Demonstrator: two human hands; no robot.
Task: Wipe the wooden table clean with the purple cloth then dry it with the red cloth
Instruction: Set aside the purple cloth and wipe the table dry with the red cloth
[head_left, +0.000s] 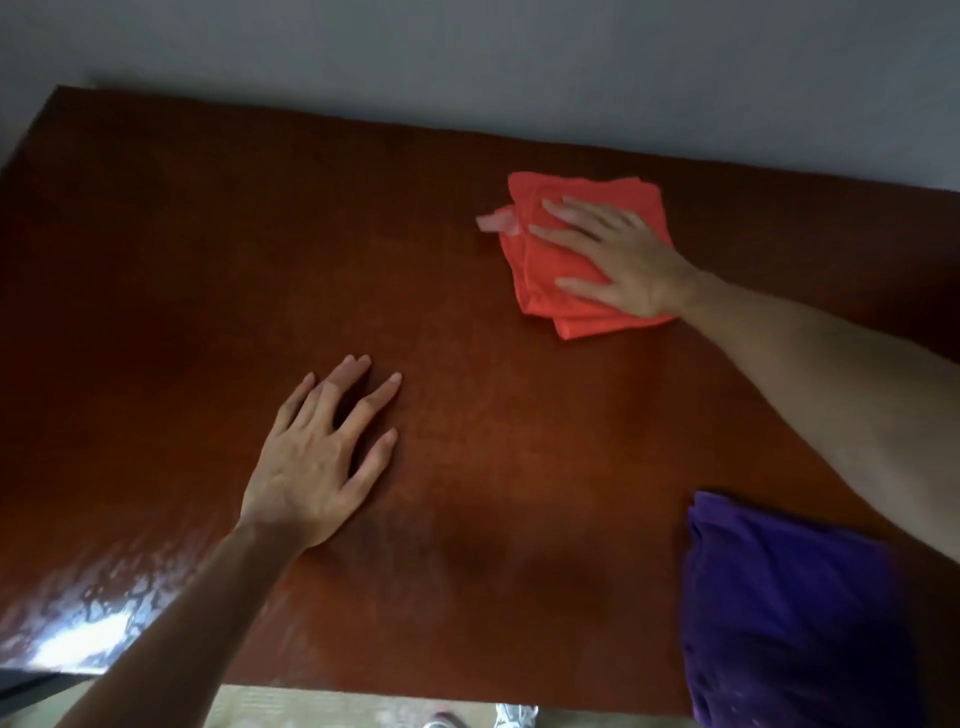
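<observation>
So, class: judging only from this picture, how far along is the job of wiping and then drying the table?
Done, it seems: the purple cloth lies set aside at the near right edge, in neither hand. In hand: the right hand presses flat on the folded red cloth, so drying looks under way, while the left hand rests on the wooden table. Left: the near left corner looks wet and glossy.
</observation>
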